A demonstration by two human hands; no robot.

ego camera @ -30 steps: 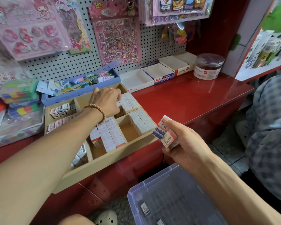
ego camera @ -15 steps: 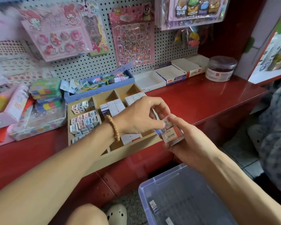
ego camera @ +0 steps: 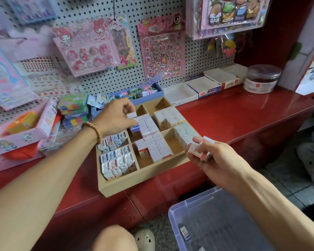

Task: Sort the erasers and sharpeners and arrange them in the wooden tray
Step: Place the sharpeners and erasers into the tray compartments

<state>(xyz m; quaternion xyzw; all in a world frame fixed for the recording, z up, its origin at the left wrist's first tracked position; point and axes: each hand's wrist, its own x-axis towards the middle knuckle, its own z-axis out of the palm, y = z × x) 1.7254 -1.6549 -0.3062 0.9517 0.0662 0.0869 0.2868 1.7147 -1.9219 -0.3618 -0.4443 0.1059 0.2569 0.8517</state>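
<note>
Resting on the red table [ego camera: 243,113], the wooden tray [ego camera: 145,176] holds rows of white erasers [ego camera: 152,140] in its middle and right compartments and small printed sharpeners [ego camera: 116,158] in the two left ones. The left hand [ego camera: 116,117] pinches one eraser [ego camera: 131,115] over the tray's far middle compartment. The right hand [ego camera: 212,158], just beside the tray's right edge, grips a small stack of erasers [ego camera: 199,147]. A clear plastic bin [ego camera: 216,223] sits on the floor below, and sticker sheets [ego camera: 161,49] hang on the pegboard behind.
</note>
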